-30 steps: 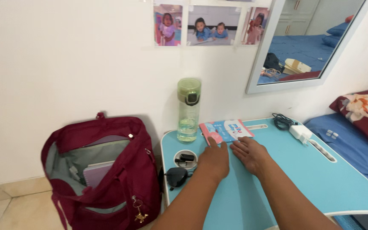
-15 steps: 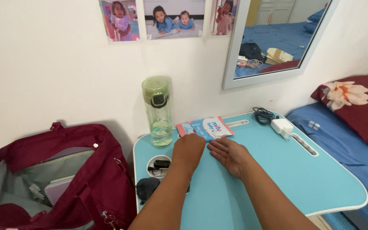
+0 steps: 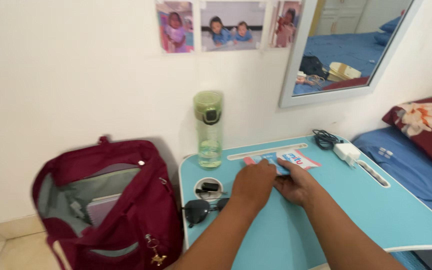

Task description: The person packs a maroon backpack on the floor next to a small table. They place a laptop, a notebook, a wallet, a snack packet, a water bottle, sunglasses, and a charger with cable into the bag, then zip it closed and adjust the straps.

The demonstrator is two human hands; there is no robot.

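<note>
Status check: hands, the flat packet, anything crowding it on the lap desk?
Left hand and right hand both flat on the blue-and-pink packet, no grip visible. Packet lies on the turquoise desk. Water bottle and sunglasses nearby, apart.

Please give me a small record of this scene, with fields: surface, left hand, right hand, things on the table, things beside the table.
surface: light blue lap table with white edge
left hand: left hand, palm down on the flat blue and pink packet
right hand: right hand, fingers on the same packet
on table: green clear plastic bottle, dark sunglasses, white charger with black cable
beside table: open maroon backpack on the floor
</note>
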